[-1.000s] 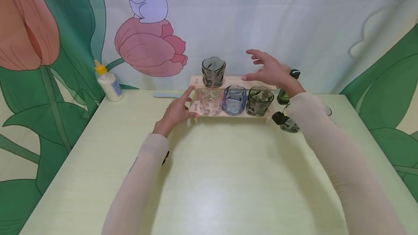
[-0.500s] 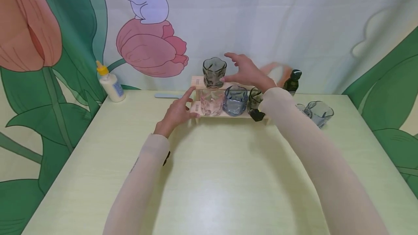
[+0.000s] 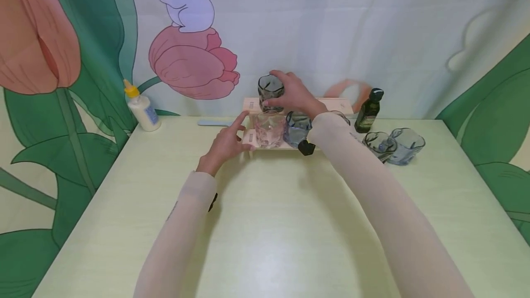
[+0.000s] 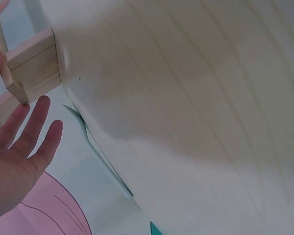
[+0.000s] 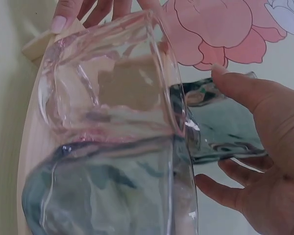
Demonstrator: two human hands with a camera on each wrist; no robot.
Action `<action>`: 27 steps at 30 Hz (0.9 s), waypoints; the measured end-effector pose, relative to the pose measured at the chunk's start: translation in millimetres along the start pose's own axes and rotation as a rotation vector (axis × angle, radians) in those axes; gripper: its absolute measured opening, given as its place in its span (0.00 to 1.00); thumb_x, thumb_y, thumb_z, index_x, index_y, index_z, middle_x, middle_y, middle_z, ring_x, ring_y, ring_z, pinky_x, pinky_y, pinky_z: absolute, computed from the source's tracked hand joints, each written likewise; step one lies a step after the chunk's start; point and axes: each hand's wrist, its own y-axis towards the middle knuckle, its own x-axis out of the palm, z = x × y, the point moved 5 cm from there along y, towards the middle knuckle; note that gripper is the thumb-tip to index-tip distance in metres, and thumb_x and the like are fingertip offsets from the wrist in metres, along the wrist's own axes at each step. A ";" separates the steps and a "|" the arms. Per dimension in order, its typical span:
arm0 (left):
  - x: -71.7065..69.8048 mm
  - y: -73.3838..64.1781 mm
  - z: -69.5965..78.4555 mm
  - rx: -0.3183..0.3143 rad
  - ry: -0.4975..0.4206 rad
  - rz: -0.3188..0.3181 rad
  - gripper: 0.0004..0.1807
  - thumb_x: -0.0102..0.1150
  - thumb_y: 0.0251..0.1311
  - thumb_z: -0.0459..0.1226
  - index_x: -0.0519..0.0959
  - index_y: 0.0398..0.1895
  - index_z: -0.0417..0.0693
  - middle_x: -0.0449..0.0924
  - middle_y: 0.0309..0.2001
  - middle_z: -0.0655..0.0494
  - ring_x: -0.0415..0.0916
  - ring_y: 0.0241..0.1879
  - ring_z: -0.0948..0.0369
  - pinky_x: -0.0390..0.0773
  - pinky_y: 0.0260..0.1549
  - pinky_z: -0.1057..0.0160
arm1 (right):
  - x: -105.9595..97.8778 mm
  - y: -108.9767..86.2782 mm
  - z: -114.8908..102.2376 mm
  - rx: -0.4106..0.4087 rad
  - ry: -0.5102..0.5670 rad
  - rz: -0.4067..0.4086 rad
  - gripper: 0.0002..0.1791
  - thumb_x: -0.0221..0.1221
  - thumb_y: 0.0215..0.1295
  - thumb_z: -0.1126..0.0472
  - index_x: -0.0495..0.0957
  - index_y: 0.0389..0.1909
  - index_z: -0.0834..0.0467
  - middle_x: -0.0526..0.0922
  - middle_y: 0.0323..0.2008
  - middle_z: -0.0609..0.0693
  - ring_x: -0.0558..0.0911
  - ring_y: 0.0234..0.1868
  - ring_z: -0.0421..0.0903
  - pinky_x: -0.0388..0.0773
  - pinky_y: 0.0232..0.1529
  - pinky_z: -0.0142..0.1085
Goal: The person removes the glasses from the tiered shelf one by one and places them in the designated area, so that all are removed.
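Observation:
On the upper shelf of a small two-tier wooden rack stands a smoky grey glass tumbler. My right hand grips it, thumb on the near side and fingers round the far side. My left hand rests against the rack's left end, thumb at the lower shelf and fingers extended; in the left wrist view its fingertips touch or nearly touch the wood. Along the lower shelf stand a pink tumbler, a blue tumbler and a dark tumbler, mostly hidden behind my right wrist.
Right of the rack stand a dark green bottle, another dark tumbler and a clear bluish tumbler. A white glue bottle with a yellow cap stands at the back left. A pale blue stick-like tool lies beside the rack.
My right hand has moved left along the upper shelf and taken hold of the grey tumbler. The left hand has stayed at the rack's end.

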 end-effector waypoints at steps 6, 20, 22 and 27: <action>-0.3 0.1 1.1 0.004 0.000 -0.005 0.58 0.75 0.54 0.41 0.44 0.80 0.72 0.76 0.65 0.46 0.82 0.50 0.47 0.79 0.47 0.47 | 3.6 3.4 -5.4 0.002 -0.007 0.001 0.49 0.68 0.62 0.47 0.53 0.78 0.50 0.58 0.74 0.62 0.63 0.73 0.60 0.65 0.69 0.55; -0.4 -0.1 0.7 0.008 -0.006 -0.005 0.58 0.75 0.54 0.41 0.45 0.80 0.71 0.76 0.65 0.45 0.82 0.50 0.47 0.79 0.47 0.47 | 4.1 5.1 -9.1 0.024 -0.007 0.018 0.46 0.67 0.63 0.50 0.55 0.78 0.50 0.65 0.70 0.61 0.66 0.69 0.57 0.68 0.67 0.52; -0.5 -0.2 0.5 0.007 -0.006 -0.005 0.58 0.75 0.53 0.41 0.45 0.80 0.71 0.76 0.65 0.45 0.82 0.50 0.47 0.79 0.47 0.47 | 4.5 4.4 -8.4 0.023 0.004 0.025 0.45 0.67 0.63 0.50 0.57 0.77 0.50 0.65 0.69 0.60 0.67 0.68 0.57 0.68 0.66 0.52; -1.0 -0.1 0.2 0.003 -0.004 0.000 0.58 0.76 0.53 0.41 0.45 0.80 0.71 0.76 0.65 0.46 0.82 0.50 0.47 0.79 0.47 0.47 | 5.4 3.6 -7.8 0.019 0.020 0.045 0.44 0.67 0.63 0.49 0.58 0.77 0.49 0.66 0.68 0.60 0.68 0.67 0.56 0.69 0.65 0.53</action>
